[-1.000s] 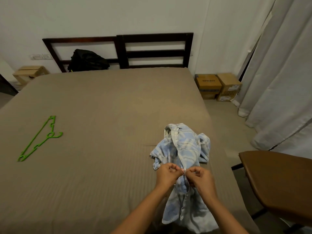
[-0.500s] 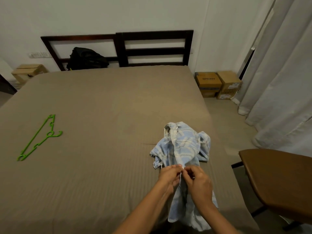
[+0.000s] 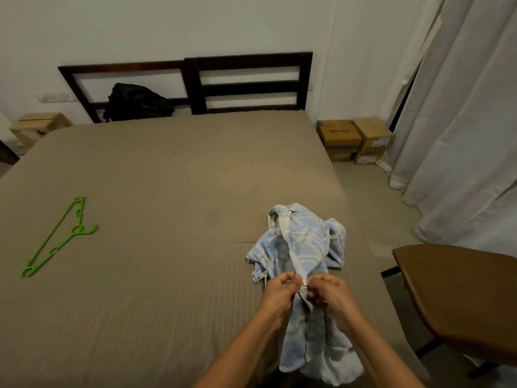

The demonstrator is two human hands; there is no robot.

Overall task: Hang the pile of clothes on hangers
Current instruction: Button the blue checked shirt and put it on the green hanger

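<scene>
Lower centre, my left grip point(image 3: 279, 287) and right grip point(image 3: 331, 295) both pinch the placket of the blue plaid shirt point(image 3: 306, 242) lying on the bed point(image 3: 173, 175), working a button, I judge. Next comes fetching the green hanger point(image 3: 57, 236) at middle left.

Placket of shirt point(image 3: 305, 242) hidden where left hand point(image 3: 279, 289) and right hand point(image 3: 331, 299) pinch it (button or buttonhole: indeterminate). Right edge cuts brown seat point(image 3: 461, 298); label on box point(image 3: 373, 133) too small to read.

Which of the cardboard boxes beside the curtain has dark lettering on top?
The cardboard box nearer the bed; its neighbour by the curtain has a plain top.
</scene>
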